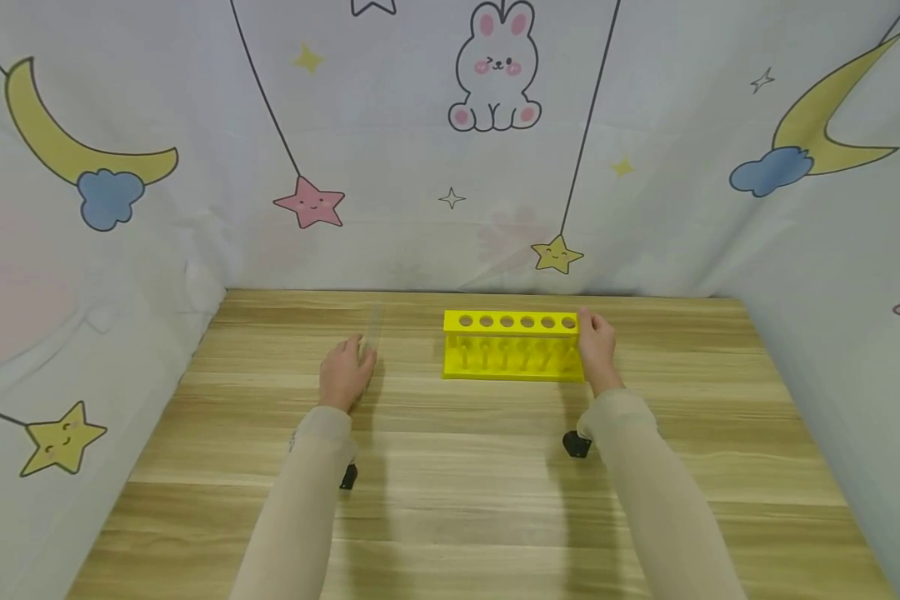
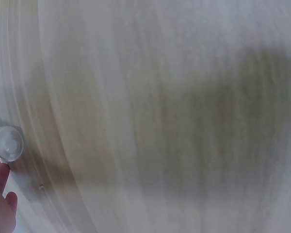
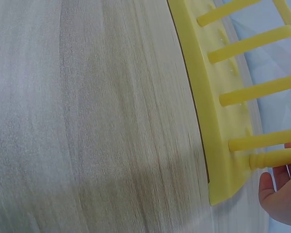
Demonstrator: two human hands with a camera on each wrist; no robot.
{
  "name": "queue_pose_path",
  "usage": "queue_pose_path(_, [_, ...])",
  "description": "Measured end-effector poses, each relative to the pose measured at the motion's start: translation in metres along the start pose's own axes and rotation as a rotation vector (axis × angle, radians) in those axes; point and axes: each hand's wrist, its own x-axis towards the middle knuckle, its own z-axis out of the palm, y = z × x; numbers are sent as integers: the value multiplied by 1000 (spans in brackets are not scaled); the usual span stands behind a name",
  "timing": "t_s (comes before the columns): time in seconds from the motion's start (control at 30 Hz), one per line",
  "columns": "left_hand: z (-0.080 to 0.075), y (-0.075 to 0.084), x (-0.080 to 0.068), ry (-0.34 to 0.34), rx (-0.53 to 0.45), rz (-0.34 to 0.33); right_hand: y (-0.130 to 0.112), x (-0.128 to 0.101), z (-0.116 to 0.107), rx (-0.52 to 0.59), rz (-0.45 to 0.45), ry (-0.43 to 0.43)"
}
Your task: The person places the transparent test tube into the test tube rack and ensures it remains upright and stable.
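A yellow test tube rack (image 1: 513, 374) stands at the back of the table, a row of round holes in its top bar and pegs along its base. At its right end my right hand (image 1: 598, 343) holds the rack; in the right wrist view the fingers (image 3: 281, 177) are around the end post. To the left, a clear test tube (image 1: 374, 323) lies on the table, faint against the wood. My left hand (image 1: 345, 371) is beside it with loosely bent fingers. The left wrist view shows the tube's round end (image 2: 9, 144) right at the fingertips (image 2: 0, 174).
The wood-grain table (image 1: 450, 500) is bordered by white printed cloth (image 1: 390, 150) at the back and both sides. Black wrist devices show under the left sleeve (image 1: 288, 517) and the right sleeve (image 1: 660, 492).
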Motion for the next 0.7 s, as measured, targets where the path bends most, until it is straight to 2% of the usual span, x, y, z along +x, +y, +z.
queue_pose_path(0.37, [4,1,5,27,9,22,2,1,1,-5,-13,12])
queue_pose_path(0.7, [3,5,9,7,-7,-34,2,0,2,27,-38,15])
